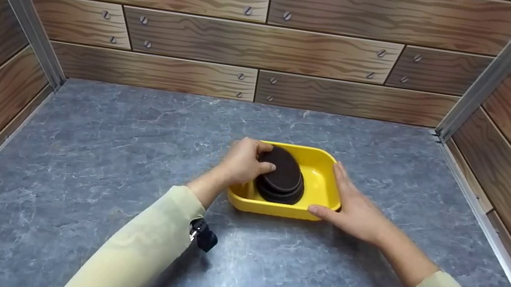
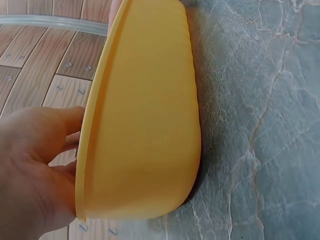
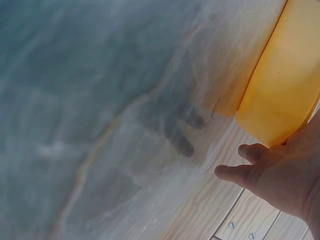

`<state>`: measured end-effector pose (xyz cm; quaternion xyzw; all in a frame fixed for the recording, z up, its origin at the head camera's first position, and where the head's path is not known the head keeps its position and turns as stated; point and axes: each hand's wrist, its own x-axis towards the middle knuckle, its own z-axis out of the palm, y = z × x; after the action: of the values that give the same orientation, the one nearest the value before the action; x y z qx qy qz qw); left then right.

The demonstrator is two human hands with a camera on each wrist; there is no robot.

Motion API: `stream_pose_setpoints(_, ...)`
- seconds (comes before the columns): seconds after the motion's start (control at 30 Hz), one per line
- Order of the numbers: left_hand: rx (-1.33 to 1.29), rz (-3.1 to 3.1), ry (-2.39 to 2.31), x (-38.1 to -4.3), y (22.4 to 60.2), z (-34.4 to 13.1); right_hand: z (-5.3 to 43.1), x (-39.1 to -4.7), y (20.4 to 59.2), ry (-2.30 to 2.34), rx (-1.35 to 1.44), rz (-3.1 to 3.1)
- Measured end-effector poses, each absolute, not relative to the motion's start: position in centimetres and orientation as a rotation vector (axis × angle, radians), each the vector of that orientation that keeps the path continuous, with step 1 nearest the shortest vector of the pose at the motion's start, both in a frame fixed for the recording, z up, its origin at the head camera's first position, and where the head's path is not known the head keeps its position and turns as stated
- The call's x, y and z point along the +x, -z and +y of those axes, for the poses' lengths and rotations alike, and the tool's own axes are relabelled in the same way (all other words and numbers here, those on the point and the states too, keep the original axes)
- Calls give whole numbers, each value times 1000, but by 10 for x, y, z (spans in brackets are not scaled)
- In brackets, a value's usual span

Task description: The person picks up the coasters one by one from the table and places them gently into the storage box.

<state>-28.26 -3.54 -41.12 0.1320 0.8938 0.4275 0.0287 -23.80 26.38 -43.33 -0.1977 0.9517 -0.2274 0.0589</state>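
Observation:
A yellow plastic tub with rounded corners stands on the tabletop. Inside its left part are dark brown, leather-like round coasters, the top coaster tilted over the ones beneath. My left hand reaches over the tub's left side and pinches the top coaster's edge between thumb and fingers. In the left wrist view the tub wall hides the coasters. My right hand rests on the tub's right end, thumb along the near rim, fingers straight against the outer side. Two of its fingers stretch past the wall in the right wrist view.
The grey marbled tabletop reflects light in front of the tub. Wood-patterned panels enclose it at the back and sides, with metal strips at the corners. Black wrist cameras sit at both sleeves.

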Motion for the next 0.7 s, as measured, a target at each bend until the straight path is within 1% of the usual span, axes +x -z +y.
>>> stream_pose_setpoints(0.43,496,2937,-947,-273,403,-40,263,-240,434,690,-586,2870)
stream_pose_setpoints(0.57,506,3056,-841,-263,393,-54,262,-243,434,690,-588,2864)
stream_pose_setpoints(0.7,547,3202,-656,-251,387,-78,261,-248,430,686,-588,2854)
